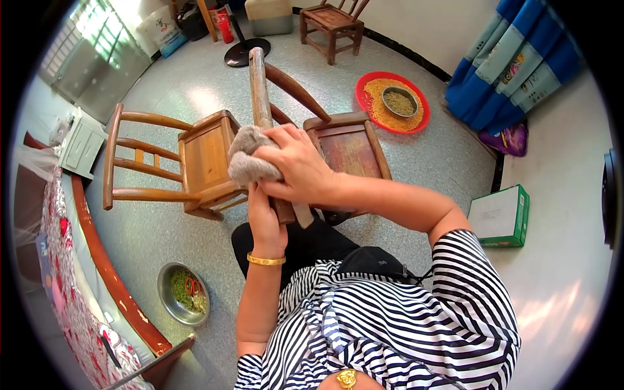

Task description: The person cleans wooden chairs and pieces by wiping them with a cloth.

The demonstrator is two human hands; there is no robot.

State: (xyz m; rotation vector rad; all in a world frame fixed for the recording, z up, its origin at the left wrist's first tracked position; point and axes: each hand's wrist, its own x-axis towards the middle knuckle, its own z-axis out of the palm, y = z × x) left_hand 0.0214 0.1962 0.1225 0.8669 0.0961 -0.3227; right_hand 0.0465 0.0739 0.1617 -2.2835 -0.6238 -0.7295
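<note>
A grey cloth (250,159) is bunched under my right hand (298,164), whose fingers are closed around it. The cloth lies against the top rail of a wooden chair (260,91), which is tilted with its back toward me. Lower on the same rail, my left hand (265,224) grips the wood near its close end; its fingertips are partly hidden by the cloth. The worn seat (348,149) of this chair shows beyond my right forearm.
A second wooden chair (205,153) stands at left. A steel bowl (170,311) holds greens and red-handled scissors. Farther off are a red tray (424,117) of yellow grains with a metal bowl (400,102), a small chair (333,23), and a green box (500,218). A bed edge (117,279) runs along the left.
</note>
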